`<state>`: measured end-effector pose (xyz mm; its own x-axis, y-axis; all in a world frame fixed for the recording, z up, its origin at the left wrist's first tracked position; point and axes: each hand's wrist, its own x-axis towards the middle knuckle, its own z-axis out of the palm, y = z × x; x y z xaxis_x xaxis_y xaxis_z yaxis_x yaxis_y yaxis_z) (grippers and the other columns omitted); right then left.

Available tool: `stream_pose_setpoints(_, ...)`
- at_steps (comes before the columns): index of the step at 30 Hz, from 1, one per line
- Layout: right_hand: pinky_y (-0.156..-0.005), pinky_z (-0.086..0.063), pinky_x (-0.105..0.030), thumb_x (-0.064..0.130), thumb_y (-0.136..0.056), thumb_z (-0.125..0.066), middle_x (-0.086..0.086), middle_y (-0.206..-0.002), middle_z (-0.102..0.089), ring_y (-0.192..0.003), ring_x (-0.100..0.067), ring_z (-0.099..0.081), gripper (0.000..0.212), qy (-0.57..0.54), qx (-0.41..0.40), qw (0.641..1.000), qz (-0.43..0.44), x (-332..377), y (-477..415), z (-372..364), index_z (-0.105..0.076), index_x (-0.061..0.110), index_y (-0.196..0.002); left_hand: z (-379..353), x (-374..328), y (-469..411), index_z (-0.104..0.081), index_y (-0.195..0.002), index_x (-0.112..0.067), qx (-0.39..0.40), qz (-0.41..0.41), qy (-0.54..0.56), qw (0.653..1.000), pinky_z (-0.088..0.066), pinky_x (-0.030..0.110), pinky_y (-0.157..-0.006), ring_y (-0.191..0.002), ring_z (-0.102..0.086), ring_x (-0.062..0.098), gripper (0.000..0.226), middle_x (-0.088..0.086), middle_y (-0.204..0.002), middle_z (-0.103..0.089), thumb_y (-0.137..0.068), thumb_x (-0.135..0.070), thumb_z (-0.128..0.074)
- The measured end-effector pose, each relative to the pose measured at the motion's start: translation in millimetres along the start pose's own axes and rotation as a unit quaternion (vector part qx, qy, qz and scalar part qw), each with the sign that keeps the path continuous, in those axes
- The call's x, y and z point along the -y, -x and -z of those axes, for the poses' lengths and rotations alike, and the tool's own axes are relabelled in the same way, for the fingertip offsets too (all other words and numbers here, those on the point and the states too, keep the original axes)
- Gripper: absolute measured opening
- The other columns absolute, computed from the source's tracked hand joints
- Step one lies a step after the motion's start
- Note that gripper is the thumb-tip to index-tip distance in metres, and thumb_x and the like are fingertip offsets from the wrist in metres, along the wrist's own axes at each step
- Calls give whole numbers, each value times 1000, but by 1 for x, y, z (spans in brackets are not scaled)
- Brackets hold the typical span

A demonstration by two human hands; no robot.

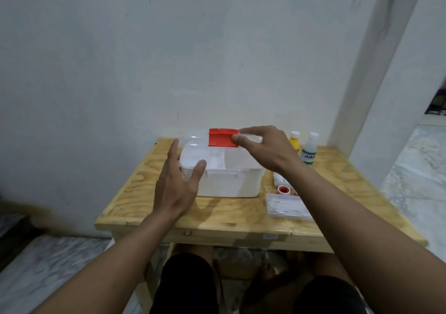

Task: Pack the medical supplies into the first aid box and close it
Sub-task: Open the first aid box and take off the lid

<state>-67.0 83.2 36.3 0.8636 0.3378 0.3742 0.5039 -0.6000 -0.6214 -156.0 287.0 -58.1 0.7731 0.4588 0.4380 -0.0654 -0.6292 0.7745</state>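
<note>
Right hand [263, 144] pinched the red clasp [220, 137] atop the box [229, 181]; left hand [178, 181], fingers spread, rested against its left corner. Box stood mid-counter [217, 212]: probably light, stiff, slick plastic, best gripped at the rim.

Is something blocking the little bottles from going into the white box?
Not the lid: the right hand pinches it raised at its red latch, so the first aid box looks open on top. Only the right forearm crosses between the box and the yellow bottle and white bottle.
</note>
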Motion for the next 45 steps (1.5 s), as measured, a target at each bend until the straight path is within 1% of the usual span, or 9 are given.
stream_pose_setpoints(4,-92,-43,-33,66,-84,-60,4,-131,-67,-125,-16,-57,54,-28,14,999,-18,7,-13,11,-75,27,-118,6,-4,-8,-28,-152,-39,-48,-5,-22,999,-53,42,-87,-100,-61,17,68,-3,-133,-58,-92,-70,-32)
stream_pose_setpoints(10,-85,-41,-30,61,-86,-63,0,-127,-68,-110,-14,-57,51,-61,50,996,-42,18,-32,21,-76,21,-114,9,-22,-59,-52,-143,-26,-14,89,133,987,-40,28,-91,-115,-57,16,51,-6,-134,-58,-93,-23,-63)
stream_pose_setpoints(18,-91,-42,-32,61,-92,-53,-4,-134,-64,-120,-20,-57,58,-102,13,993,-64,20,-48,24,-70,16,-123,11,-34,-110,-71,-105,-16,-37,42,48,997,-51,35,-80,-96,-66,28,34,2,-98,-72,-101,-41,-47)
stream_pose_setpoints(27,-121,-16,-34,58,-101,-28,6,-165,-21,-151,-13,-21,68,-155,-7,984,-85,-7,-36,-5,-18,24,-160,10,-42,-141,-72,-92,-27,-26,118,63,991,-57,47,-91,-95,-71,28,38,-2,-94,-76,-95,-57,-48)
stream_pose_setpoints(31,-105,-37,-34,20,-105,-36,-12,-157,-38,-138,-30,-43,70,-90,39,990,-103,-14,-28,-11,7,21,-160,12,-45,-149,-75,-99,-22,-5,152,62,986,-59,46,-89,-93,-71,27,44,1,-98,-77,-95,-59,-50)
stream_pose_setpoints(35,-54,-40,-16,5,-99,-37,2,-82,-50,-70,-9,-52,82,15,60,992,-110,-22,-27,-19,21,14,-156,9,-44,-150,-68,-109,-17,48,177,79,980,-59,37,-80,-97,-68,28,37,5,-109,-72,-101,-48,-49)
stream_pose_setpoints(39,-113,-31,-31,10,-103,-36,-13,-160,-28,-145,-26,-31,74,25,96,990,-96,-22,-26,-26,14,3,-156,7,-33,-141,-50,-144,-14,126,179,81,972,-53,30,-78,-98,-69,28,44,9,-125,-64,-101,-18,-58)
stream_pose_setpoints(41,-120,-9,-29,13,-105,-34,-15,-167,2,-154,-23,0,68,50,120,988,-87,-20,-24,-26,8,-1,-157,7,-26,-137,-48,-146,-13,151,183,96,967,-54,33,-86,-100,-69,27,52,9,-123,-65,-96,-6,-63)
stream_pose_setpoints(45,-119,-13,-33,23,-107,-34,-16,-167,4,-154,-27,-1,64,82,136,984,-85,-21,-21,-28,-4,-1,-158,12,-9,-135,-36,-155,-10,207,203,75,954,-46,41,-107,-123,-59,30,71,8,-142,-57,-91,2,-66)
